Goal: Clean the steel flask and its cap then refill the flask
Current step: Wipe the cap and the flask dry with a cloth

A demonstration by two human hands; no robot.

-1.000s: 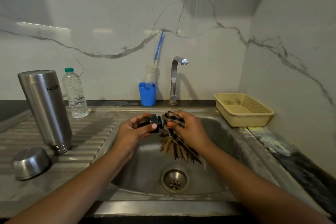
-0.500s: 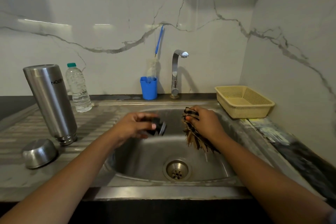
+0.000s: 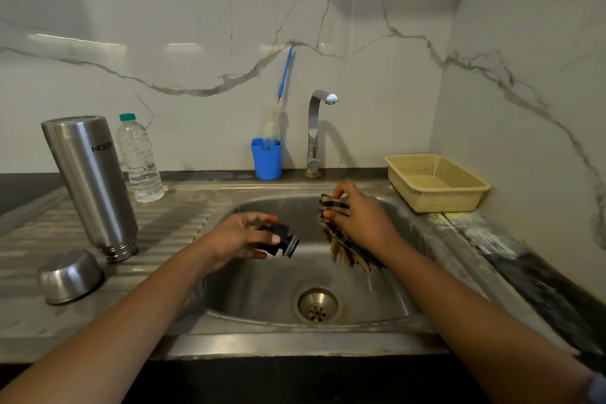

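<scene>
- Sink (image 3: 387, 308): basin holds no dishes; both hands work above it.
- Steel flask (image 3: 90, 184): inverted and leaning on the desk at 9 o'clock from the hands, long axis near vertical, mouth down; left hand nearer.
- Outer cap (image 3: 69, 275): overturned just beside the flask.
- Right hand (image 3: 357, 223): closed on a striped cloth (image 3: 347, 249).
- Left hand (image 3: 237, 236): gripping the black stopper (image 3: 283, 241), apart from the cloth.

steel flask (image 3: 88, 180), inverted dark lettering on its side, not legible

Veined marble walls (image 3: 393, 26), dim corner
</scene>
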